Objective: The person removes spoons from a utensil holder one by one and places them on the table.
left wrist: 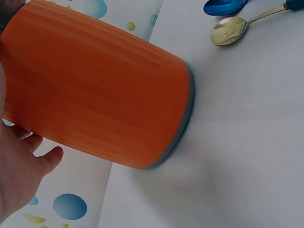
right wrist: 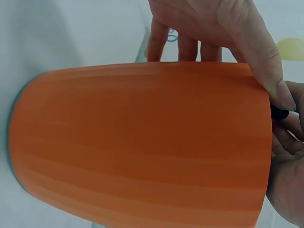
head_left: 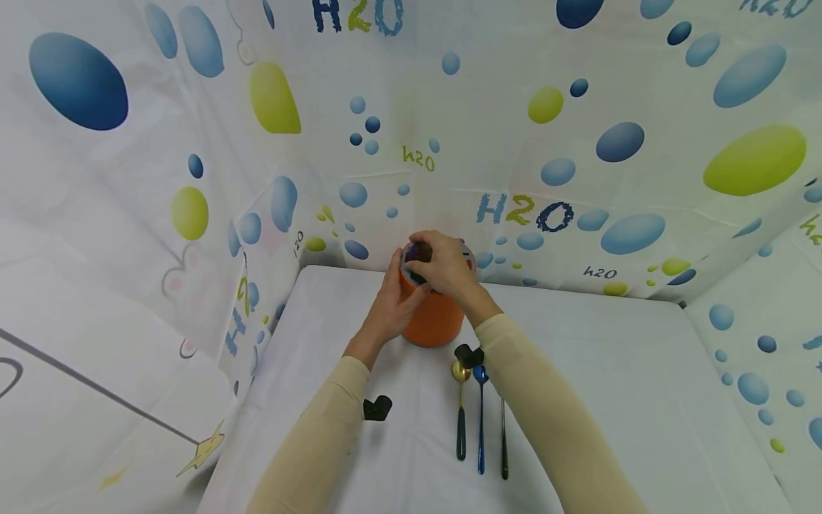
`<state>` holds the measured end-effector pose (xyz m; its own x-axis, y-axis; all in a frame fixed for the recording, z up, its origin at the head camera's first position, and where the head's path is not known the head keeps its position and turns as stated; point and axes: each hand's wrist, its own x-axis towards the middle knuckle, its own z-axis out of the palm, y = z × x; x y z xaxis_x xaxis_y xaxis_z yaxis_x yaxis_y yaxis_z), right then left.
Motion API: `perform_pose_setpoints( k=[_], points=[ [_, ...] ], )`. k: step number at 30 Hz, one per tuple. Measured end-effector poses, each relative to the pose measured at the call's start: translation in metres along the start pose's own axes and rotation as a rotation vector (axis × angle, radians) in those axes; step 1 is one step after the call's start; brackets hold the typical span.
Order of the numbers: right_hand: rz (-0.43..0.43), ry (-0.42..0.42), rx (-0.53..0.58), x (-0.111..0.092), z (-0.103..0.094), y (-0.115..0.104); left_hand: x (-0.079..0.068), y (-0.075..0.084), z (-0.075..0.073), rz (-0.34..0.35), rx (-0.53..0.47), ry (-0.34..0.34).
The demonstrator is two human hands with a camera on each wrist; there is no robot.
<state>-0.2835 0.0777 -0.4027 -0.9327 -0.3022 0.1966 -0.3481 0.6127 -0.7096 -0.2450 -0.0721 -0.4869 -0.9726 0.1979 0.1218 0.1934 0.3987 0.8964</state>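
An orange container [head_left: 432, 325] with a grey base stands upright near the back of the table. My left hand [head_left: 393, 296] holds its left side near the top, the thumb at the rim; in the left wrist view the left hand [left wrist: 21, 175] lies along its wall. Over the container's mouth, my right hand [head_left: 443, 263] has thumb and fingers curled about a small dark object [head_left: 420, 253], whose kind is unclear. A bit of black [right wrist: 279, 113] shows under the left thumb in the right wrist view. The container's inside is mostly hidden by the hands.
In front of the container lie a gold spoon [head_left: 460, 371] with a dark green handle, a blue spoon [head_left: 481, 375] and a thin dark-handled utensil [head_left: 504, 450], its upper end hidden by the right sleeve. A printed white curtain [head_left: 449, 171] rises right behind the container.
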Motion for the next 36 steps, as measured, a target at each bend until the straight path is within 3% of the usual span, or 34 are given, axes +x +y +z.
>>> perform_pose_setpoints(
  k=[19,27,36],
  points=[
    [-0.011,0.018,0.051,0.0002,0.0047,0.0031,0.0001,-0.0012,-0.0004,-0.002,-0.004,0.002],
    [-0.014,0.01,-0.01,0.0014,0.0047,0.0033,0.0002,-0.0012,-0.0004,-0.002,-0.006,0.003],
    [-0.047,0.047,0.094,0.0005,0.0064,0.0053,-0.0005,-0.0005,-0.0007,0.007,-0.009,0.005]
  ],
)
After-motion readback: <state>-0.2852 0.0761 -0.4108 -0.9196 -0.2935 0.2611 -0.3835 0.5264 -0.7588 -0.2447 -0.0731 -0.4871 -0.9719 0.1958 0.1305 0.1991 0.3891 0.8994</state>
